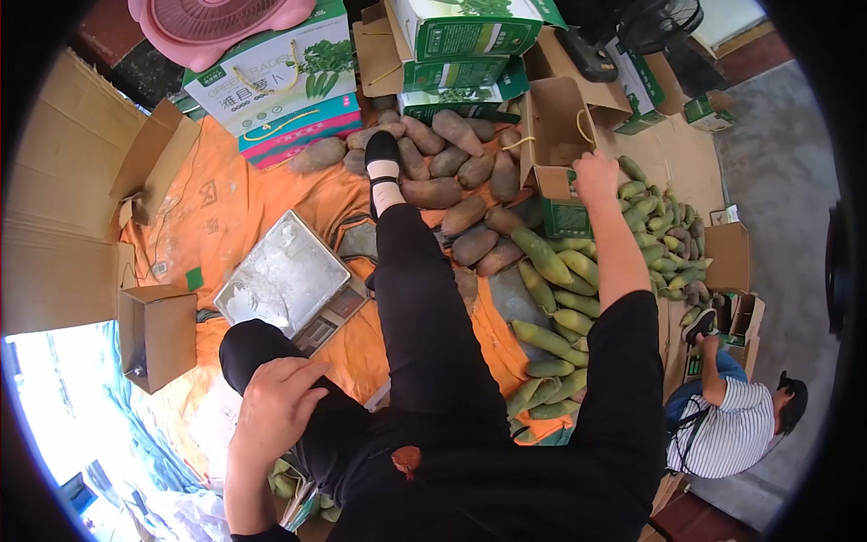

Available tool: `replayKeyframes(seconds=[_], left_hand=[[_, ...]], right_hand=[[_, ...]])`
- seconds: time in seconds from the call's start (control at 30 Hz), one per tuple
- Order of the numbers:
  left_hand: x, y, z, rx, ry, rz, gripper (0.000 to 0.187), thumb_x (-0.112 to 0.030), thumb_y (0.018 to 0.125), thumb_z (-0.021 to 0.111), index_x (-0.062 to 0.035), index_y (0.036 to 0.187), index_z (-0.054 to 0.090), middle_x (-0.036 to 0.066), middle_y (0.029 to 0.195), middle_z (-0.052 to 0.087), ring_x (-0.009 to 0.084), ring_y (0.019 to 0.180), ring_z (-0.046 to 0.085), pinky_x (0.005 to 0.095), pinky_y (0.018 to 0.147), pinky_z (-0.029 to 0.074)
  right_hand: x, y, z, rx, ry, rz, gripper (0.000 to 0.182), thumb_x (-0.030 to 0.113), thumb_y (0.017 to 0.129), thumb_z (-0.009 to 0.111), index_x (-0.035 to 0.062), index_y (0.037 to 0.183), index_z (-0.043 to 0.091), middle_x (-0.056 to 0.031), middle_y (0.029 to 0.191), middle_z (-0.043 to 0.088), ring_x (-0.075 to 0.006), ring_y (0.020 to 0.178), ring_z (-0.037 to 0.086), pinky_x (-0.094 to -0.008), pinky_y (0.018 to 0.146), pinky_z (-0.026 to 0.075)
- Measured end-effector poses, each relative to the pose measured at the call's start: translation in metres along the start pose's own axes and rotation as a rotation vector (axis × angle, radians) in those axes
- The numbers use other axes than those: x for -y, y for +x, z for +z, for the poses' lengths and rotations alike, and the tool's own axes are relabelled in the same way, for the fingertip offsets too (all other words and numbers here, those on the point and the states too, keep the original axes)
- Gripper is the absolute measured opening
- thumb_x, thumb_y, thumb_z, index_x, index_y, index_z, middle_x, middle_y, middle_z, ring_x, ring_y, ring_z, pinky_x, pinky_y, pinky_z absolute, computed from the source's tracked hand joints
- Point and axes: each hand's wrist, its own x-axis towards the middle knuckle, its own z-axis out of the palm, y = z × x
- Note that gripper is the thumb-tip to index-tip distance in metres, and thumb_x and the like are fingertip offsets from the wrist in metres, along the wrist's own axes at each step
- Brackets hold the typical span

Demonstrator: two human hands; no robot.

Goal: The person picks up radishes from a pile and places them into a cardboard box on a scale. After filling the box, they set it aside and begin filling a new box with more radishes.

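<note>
My right hand [596,178] is at the near edge of an open cardboard box [556,122], its fingers curled over the rim. The box has yellow cord handles and a green printed side. Green radishes [542,257] lie below it, and reddish-brown radishes [462,215] spread to its left. My left hand [282,397] rests on my bent left knee, holding nothing, with the thumb apart from the fingers.
A metal scale [284,275] sits on the orange sheet [208,194]. Printed cartons [271,77] and a pink basin [221,23] stand at the back. Another person [722,425] is at the right, near more radishes [664,235]. An open box [158,334] stands left.
</note>
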Motion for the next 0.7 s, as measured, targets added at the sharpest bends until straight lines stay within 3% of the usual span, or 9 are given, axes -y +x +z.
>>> replayKeyframes(seconds=[0.17, 0.4, 0.47, 0.53, 0.7], left_hand=[[0.005, -0.026, 0.008, -0.119, -0.061, -0.14, 0.026, -0.004, 0.072, 0.067, -0.0021, 0.099, 0.064, 0.013, 0.092, 0.063, 0.0314, 0.086, 0.06, 0.0382, 0.078, 0.047], [-0.001, -0.034, 0.025, -0.152, -0.173, -0.087, 0.027, 0.005, 0.072, 0.063, 0.0012, 0.098, 0.064, 0.015, 0.093, 0.064, 0.0292, 0.088, 0.062, 0.0332, 0.079, 0.048], [-0.004, -0.036, 0.033, -0.15, -0.226, -0.065, 0.027, 0.006, 0.072, 0.063, 0.0014, 0.098, 0.064, 0.015, 0.092, 0.064, 0.0292, 0.088, 0.062, 0.0328, 0.078, 0.048], [-0.008, -0.035, 0.04, -0.122, -0.214, -0.042, 0.027, 0.006, 0.072, 0.062, 0.0015, 0.098, 0.064, 0.015, 0.092, 0.064, 0.0287, 0.088, 0.062, 0.0324, 0.078, 0.048], [-0.039, -0.023, 0.055, -0.082, -0.294, 0.067, 0.028, 0.002, 0.074, 0.065, 0.0001, 0.102, 0.064, 0.015, 0.102, 0.062, 0.031, 0.09, 0.061, 0.0341, 0.078, 0.049]], right_hand=[[-0.024, -0.064, -0.026, -0.066, 0.179, 0.061, 0.016, 0.02, 0.067, 0.074, 0.014, 0.08, 0.067, -0.0017, 0.084, 0.059, -0.0221, 0.09, 0.057, -0.0436, 0.081, 0.042], [0.002, -0.157, -0.066, -0.346, 0.6, 0.111, 0.022, 0.024, 0.068, 0.074, 0.0067, 0.07, 0.06, -0.0084, 0.073, 0.055, -0.0284, 0.08, 0.056, -0.0474, 0.094, 0.037], [0.03, -0.177, -0.071, -0.359, 0.745, 0.093, 0.022, 0.023, 0.068, 0.073, 0.0059, 0.068, 0.059, -0.0096, 0.071, 0.054, -0.0303, 0.074, 0.057, -0.0442, 0.073, 0.045], [0.065, -0.186, -0.077, -0.421, 0.881, 0.111, 0.02, 0.021, 0.068, 0.072, 0.0063, 0.067, 0.059, -0.0107, 0.071, 0.053, -0.0323, 0.064, 0.056, -0.0415, 0.057, 0.045], [0.144, -0.191, -0.098, -0.362, 0.925, -0.027, 0.008, 0.015, 0.07, 0.065, 0.0094, 0.068, 0.06, -0.0066, 0.07, 0.053, -0.0253, 0.07, 0.059, -0.0389, 0.058, 0.048]])
